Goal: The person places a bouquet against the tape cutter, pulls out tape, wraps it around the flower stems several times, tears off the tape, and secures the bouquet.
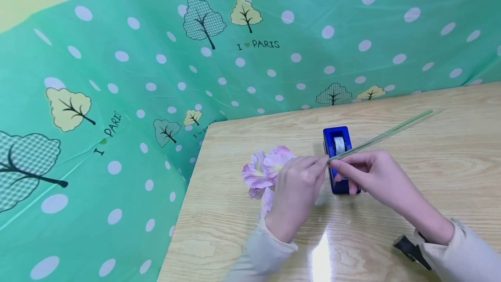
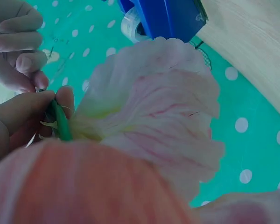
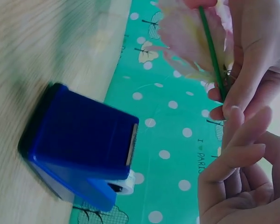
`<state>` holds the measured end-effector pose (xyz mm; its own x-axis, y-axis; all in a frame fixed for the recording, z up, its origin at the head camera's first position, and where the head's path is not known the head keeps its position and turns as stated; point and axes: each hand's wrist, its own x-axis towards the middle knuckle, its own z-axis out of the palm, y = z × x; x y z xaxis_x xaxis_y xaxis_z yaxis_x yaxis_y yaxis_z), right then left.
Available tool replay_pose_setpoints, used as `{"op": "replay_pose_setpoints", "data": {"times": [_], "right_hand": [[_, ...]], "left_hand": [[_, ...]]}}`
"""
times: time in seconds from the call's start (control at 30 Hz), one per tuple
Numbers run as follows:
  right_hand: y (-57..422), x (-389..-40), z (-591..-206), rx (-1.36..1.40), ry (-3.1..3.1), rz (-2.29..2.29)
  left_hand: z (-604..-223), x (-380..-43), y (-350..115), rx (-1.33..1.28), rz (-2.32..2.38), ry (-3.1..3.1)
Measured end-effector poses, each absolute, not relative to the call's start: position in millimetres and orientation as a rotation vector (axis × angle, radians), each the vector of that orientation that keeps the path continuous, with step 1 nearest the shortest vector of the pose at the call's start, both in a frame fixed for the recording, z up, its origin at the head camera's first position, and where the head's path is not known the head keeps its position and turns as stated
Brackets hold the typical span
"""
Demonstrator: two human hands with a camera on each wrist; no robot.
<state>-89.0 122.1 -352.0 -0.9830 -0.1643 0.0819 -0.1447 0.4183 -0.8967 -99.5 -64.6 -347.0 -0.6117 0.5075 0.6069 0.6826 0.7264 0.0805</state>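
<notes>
My left hand (image 1: 297, 186) grips the green stems (image 1: 391, 131) of pink-lilac artificial flowers (image 1: 258, 171), close below the blossoms. Right beside it, the thumb and fingertips of my right hand (image 1: 372, 171) pinch the same thin stems, which run on past it toward the upper right. In the left wrist view large pale petals (image 2: 154, 102) fill the middle, and a short green piece of stem (image 2: 61, 122) shows at the left fingertips. A stem (image 3: 211, 51) runs along the petals in the right wrist view. The hands hide the spot where their fingertips meet.
Under and behind the right hand, a blue tape dispenser (image 1: 335, 131) with a roll of clear tape (image 1: 339, 145) stands on the wooden table (image 1: 219, 221). Green dotted cloth (image 1: 250, 73) hangs behind and to the left. A black strap (image 1: 411, 251) is at the right cuff.
</notes>
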Motion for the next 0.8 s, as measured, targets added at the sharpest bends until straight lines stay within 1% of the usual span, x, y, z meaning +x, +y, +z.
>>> {"op": "replay_pose_setpoints", "data": {"times": [0.2,0.53,0.8], "right_hand": [[121,-90,-354,-0.299,2.599,-1.697],[123,-93,-355,-0.131,2.339,-1.835],[131,-99,-363,-0.227,2.02,-2.03]], "left_hand": [[-348,-99,-64,-0.877,-0.307,-2.328],[-350,-98,-59,-0.854,-0.221,-2.249],[-352,-97,-59,-0.842,-0.177,-2.258]]}}
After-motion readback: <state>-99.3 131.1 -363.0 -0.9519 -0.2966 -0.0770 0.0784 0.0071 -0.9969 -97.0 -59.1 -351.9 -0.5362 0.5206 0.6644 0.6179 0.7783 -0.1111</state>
